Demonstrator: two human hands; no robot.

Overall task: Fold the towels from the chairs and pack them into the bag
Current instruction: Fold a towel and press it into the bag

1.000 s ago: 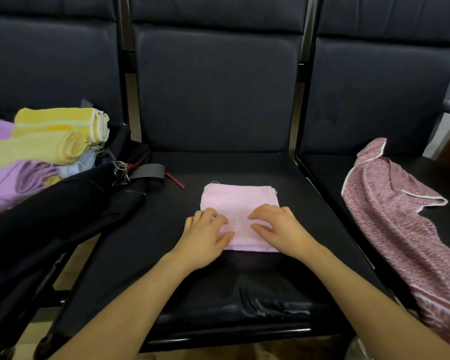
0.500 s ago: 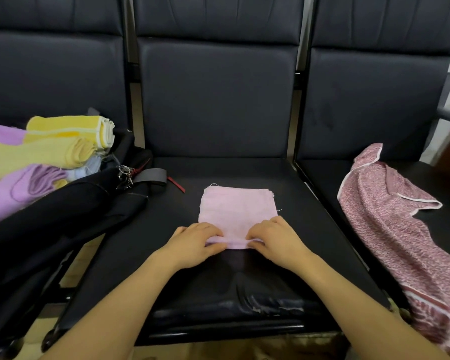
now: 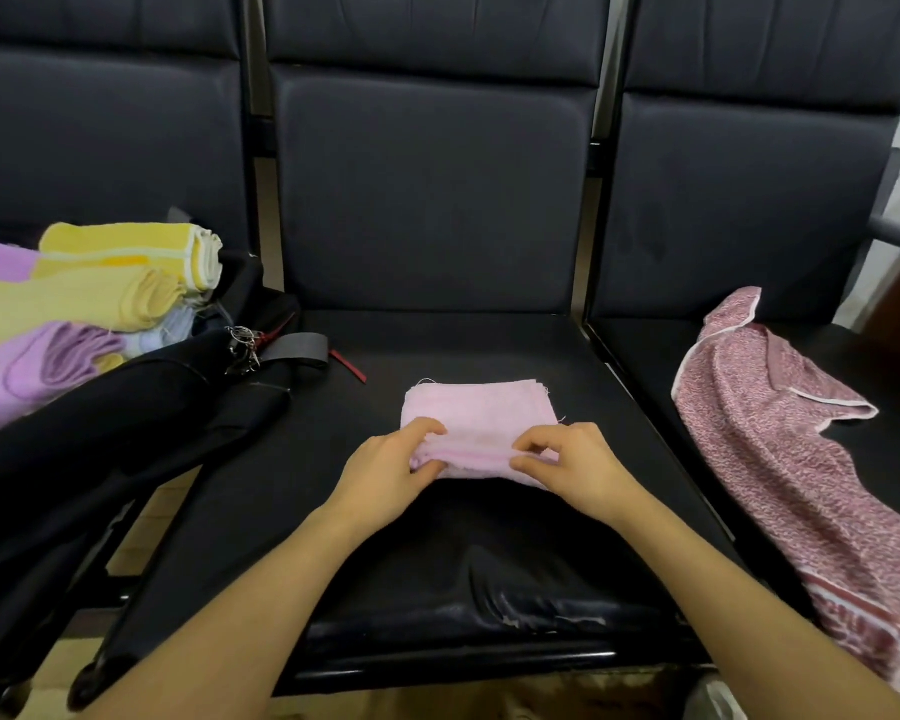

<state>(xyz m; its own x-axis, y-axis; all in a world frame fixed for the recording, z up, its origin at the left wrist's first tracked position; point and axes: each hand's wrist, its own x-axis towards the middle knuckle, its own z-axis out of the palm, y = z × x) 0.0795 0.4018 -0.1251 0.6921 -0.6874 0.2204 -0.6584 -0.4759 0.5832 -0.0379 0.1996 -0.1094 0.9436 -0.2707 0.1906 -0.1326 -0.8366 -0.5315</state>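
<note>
1. Centrally, one folded pink towel (image 3: 476, 413) lies on the seat of the middle chair (image 3: 385, 537), about midway between its side edges and nearer the front edge than the backrest.
2. Two hands work its near edge. The left hand (image 3: 385, 472) pinches the towel's near left corner, thumb beneath and fingers (image 3: 427, 428) curled over the top layers.
3. The right hand (image 3: 575, 467) pinches the near right corner, thumb and forefinger closed on the layers, which are lifted slightly off the seat.
4. Three dark chairs stand in a row. The left chair (image 3: 105, 148) carries one black bag (image 3: 115, 423), open and slumped over onto the left edge of the middle seat.
5. Folded towels are stacked in the bag: two yellow towels (image 3: 126, 272), two purple towels (image 3: 37, 366), and one pale blue towel (image 3: 172, 330) partly hidden between them.
6. One red-speckled towel (image 3: 780, 444) lies unfolded on the right chair (image 3: 749, 200), draping over its front edge.
7. A key ring (image 3: 242, 345) and a red strap (image 3: 349, 366) hang from the bag near the seat's back left corner.
</note>
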